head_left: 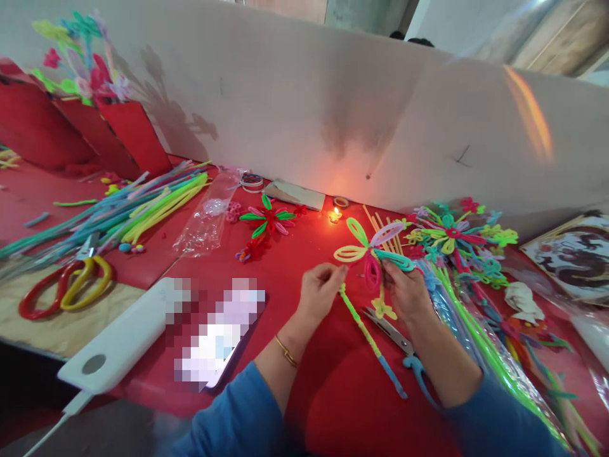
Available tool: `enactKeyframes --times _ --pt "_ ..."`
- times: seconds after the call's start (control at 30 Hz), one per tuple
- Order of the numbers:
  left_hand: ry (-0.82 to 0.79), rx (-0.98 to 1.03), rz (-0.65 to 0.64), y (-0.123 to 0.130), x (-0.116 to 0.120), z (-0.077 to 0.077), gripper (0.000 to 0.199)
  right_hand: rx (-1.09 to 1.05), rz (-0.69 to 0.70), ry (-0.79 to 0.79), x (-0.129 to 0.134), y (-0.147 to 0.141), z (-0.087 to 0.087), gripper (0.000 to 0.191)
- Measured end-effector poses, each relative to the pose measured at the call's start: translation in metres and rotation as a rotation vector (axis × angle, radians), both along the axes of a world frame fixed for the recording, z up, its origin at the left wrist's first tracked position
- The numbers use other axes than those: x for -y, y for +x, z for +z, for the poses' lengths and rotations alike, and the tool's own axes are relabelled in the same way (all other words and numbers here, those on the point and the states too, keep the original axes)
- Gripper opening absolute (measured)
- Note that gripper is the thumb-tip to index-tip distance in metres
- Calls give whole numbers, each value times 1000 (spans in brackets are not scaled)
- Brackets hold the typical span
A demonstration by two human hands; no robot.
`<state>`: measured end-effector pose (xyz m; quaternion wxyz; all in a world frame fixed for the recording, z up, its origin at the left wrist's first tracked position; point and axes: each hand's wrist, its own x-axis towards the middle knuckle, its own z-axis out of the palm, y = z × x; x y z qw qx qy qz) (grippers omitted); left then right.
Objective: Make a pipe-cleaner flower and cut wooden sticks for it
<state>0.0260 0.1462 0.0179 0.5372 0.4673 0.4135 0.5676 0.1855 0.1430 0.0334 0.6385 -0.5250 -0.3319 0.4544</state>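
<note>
A pipe-cleaner flower [370, 249] with yellow, green, lilac, teal and magenta loop petals stands between my hands. My right hand [408, 293] is closed on it beside the teal petal. My left hand [320, 293] is pinched at its left, just below the yellow petal; what lies between those fingertips is too small to make out. Under the hands, a yellow-green fuzzy stem with a blue end [368, 333] slants down the red table. A small yellow flower [383, 309] is below the big one, near blue-handled scissors [397, 333], partly hidden by my right forearm.
A lit candle [335, 216] burns behind the hands. Finished flowers [269, 219] and a colourful flower bunch [451, 231] flank it. Leftward are loose pipe cleaners [118, 206], red-and-yellow-handled scissors [71, 285], a white power bank [124, 330] and a phone [219, 336]. Bagged pipe cleaners [480, 336] lie right.
</note>
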Motion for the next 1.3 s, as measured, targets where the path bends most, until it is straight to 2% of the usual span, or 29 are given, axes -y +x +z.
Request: enactKeyframes --times 0.07,0.13,0.33,0.43,0.5,0.6,0.7,0.8,0.83,0.93,1.0,1.07,1.17,1.3 --pt "-10 -55 -127 5 4 -1 28 -45 -48 55 0 -9 0 14" --pt "-53 -15 -150 8 5 0 25 -133 -71 90 2 -23 1 13" --pt "-250 422 -298 5 0 6 28 -341 -16 58 11 -66 0 14" --pt "-367 587 -209 0 -2 7 23 -373 43 -15 13 -77 -6 16" --pt "-408 605 -133 -2 -3 8 20 -364 81 -56 15 -80 -10 17" --pt "-430 579 -101 -3 -5 8 21 -273 155 -81 20 -79 -10 21" --pt "-414 553 -73 -3 -8 7 21 18 287 -40 25 -65 -8 25" --pt "-405 513 -36 -3 -10 4 20 488 385 -35 26 -25 -6 26" --pt "-412 502 -28 -3 -11 3 20 642 348 -40 26 -6 -6 25" --pt "-448 480 -37 -3 -11 3 20 1002 114 -89 24 60 -5 25" --pt "-455 479 -39 -2 -11 4 20 1240 55 -180 25 100 -5 26" --pt "-449 481 -31 -2 -11 5 20 1474 79 -267 29 126 -7 25" --pt "-456 482 -17 -1 -12 5 20 1695 190 -284 35 135 -14 27" --pt "-453 498 -12 -1 -14 2 22 1906 474 -198 36 120 -19 29"
